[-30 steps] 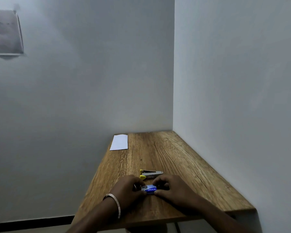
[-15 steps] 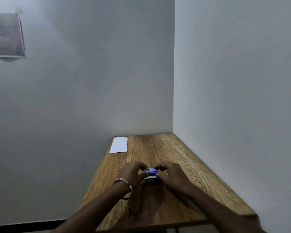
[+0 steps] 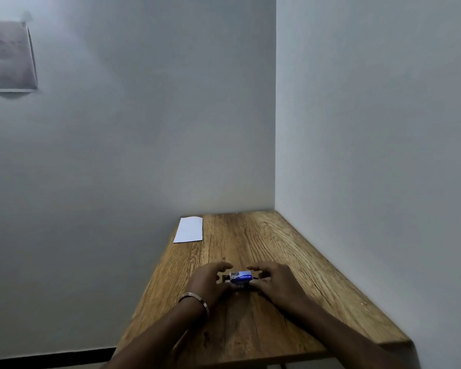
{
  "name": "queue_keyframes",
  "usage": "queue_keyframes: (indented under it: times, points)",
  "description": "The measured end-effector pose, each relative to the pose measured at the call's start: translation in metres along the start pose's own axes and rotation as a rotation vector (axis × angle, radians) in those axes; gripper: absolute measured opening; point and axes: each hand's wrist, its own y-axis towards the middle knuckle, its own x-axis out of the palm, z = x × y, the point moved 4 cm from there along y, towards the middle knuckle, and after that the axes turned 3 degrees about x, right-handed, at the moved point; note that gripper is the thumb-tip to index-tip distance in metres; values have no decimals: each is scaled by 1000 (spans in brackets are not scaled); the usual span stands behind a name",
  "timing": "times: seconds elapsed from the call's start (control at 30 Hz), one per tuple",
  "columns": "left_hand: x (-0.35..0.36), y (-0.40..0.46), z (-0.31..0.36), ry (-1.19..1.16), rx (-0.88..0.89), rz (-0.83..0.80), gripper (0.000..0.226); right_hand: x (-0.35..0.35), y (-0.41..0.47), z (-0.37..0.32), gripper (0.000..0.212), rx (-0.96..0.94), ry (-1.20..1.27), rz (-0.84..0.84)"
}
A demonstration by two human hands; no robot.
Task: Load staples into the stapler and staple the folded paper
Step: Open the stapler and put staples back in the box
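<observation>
Two bare forearms enter from the near edge and meet over the middle of a wooden table (image 3: 290,251), plank-built with strong grain, set into a corner of plain grey-white walls. The left wrist carries a thin metal bangle (image 3: 194,299). The left hand (image 3: 209,279) and right hand (image 3: 276,282) face each other, fingers curled, each pinching one end of a small blue-and-white staple box (image 3: 240,276) held just above the tabletop; a dark end piece sticks out of the box toward the left hand. Printing runs along the blue face of the box, too blurred to read. The stapler cannot be made out: the hands and box block the spot beneath and behind them. Well apart, at the far left corner of the table, lies the folded paper (image 3: 189,229), white, flat, oblong, its long side along the table's left edge. High on the left wall, far off, hangs a greyish sheet (image 3: 8,54), creased, with no legible writing. A dark skirting band (image 3: 48,356) runs along the base of the left wall.
</observation>
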Motion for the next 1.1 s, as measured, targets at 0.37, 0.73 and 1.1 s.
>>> queue_keyframes:
  times: [0.37,0.73,1.1]
  points:
    - [1,-1,0,15,36,26,30,0,6,2,25,-16,-65,27]
    - [14,18,2,9,52,78,26,-5,15,13,25,-31,-153,36]
    - [30,64,-11,-32,9,82,23,-2,54,31,23,-23,-178,28]
